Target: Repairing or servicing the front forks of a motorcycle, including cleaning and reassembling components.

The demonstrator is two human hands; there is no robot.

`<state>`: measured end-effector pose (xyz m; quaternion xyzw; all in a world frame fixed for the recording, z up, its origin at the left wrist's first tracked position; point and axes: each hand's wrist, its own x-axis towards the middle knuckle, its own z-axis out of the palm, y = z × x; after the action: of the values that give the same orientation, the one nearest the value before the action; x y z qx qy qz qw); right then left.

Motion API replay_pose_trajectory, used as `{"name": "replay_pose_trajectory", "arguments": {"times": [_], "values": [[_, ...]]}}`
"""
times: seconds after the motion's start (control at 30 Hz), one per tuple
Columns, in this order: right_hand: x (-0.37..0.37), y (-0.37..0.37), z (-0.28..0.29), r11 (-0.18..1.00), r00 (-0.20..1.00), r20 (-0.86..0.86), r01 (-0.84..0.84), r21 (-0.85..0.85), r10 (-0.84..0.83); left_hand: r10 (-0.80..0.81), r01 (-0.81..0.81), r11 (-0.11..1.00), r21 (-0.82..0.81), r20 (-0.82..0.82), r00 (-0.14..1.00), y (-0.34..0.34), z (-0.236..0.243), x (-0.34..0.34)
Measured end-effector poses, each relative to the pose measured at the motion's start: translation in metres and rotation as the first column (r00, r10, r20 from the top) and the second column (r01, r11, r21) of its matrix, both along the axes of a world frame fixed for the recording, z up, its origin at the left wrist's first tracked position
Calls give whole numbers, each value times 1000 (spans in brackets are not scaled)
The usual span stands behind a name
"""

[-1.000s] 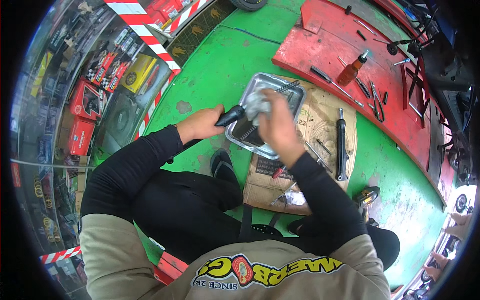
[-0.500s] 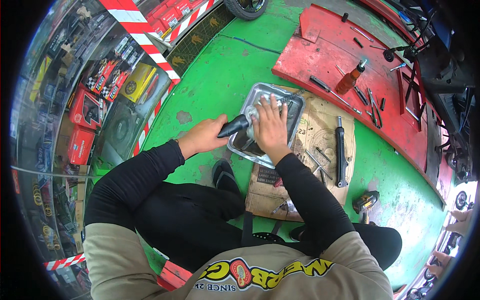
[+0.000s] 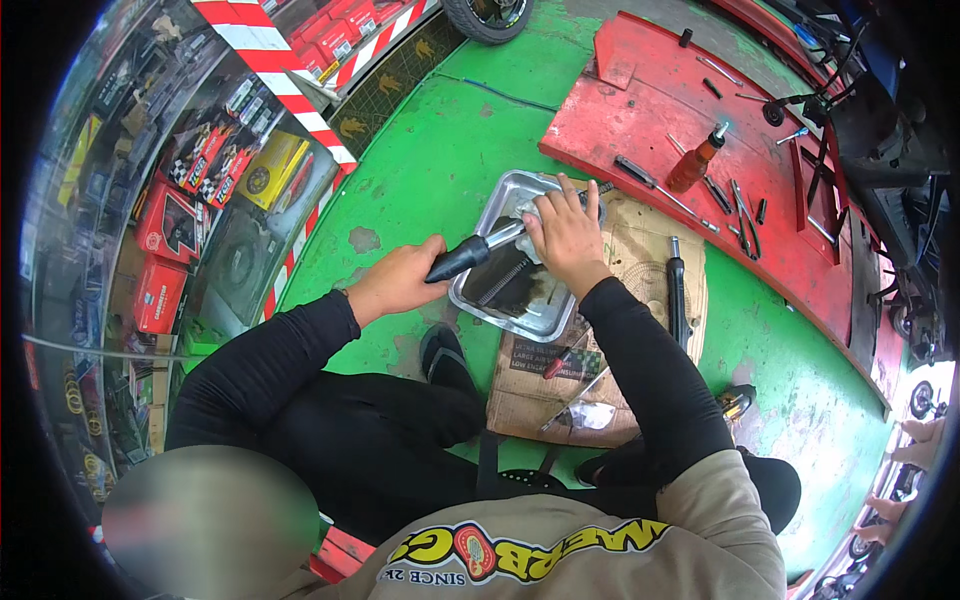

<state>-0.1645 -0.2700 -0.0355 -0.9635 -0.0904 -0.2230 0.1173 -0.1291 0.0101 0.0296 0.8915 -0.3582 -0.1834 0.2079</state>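
My left hand (image 3: 400, 285) is wrapped round the black end of a fork leg (image 3: 462, 258), which points up and right over a metal tray (image 3: 468, 308). At its chrome tube, my right hand (image 3: 572, 238) presses a crumpled whitish rag (image 3: 527, 212), fingers partly curled over it. The tube's far end is hidden behind that hand and the rag. Inside the tray lie dark oily fluid and a long coil spring (image 3: 505, 282). A second black fork leg (image 3: 677, 290) rests on the cardboard (image 3: 510, 405) right of my right forearm, partly covered by it.
A red-handled screwdriver (image 3: 556, 366) and a crumpled white piece (image 3: 592, 415) lie on the cardboard. Beyond is a red platform (image 3: 590, 125) with an amber bottle (image 3: 695, 165), pliers (image 3: 746, 215) and other tools. A power drill (image 3: 738, 402) sits at right; a glass display case (image 3: 255, 235) stands left.
My right hand has slid away from the left one, up and right along the fork leg with the rag. More chrome tube, the spring and the fluid now show.
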Motion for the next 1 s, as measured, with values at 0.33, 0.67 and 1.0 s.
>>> {"name": "replay_pose_trajectory", "arguments": {"times": [0.33,0.67,1.0], "values": [[-21,14,-19,991,991,-16,-133,18,134,-24,24,1000,15,-19,1000,4,0,-1],[-19,-12,-5,971,985,14,-168,-172,173,10,-10,1000,3,-31,999,8,-5,-3],[-87,-36,-18,966,977,28,-215,143,213,-78,94,980,177,-98,992,39,-11,-7]]}}
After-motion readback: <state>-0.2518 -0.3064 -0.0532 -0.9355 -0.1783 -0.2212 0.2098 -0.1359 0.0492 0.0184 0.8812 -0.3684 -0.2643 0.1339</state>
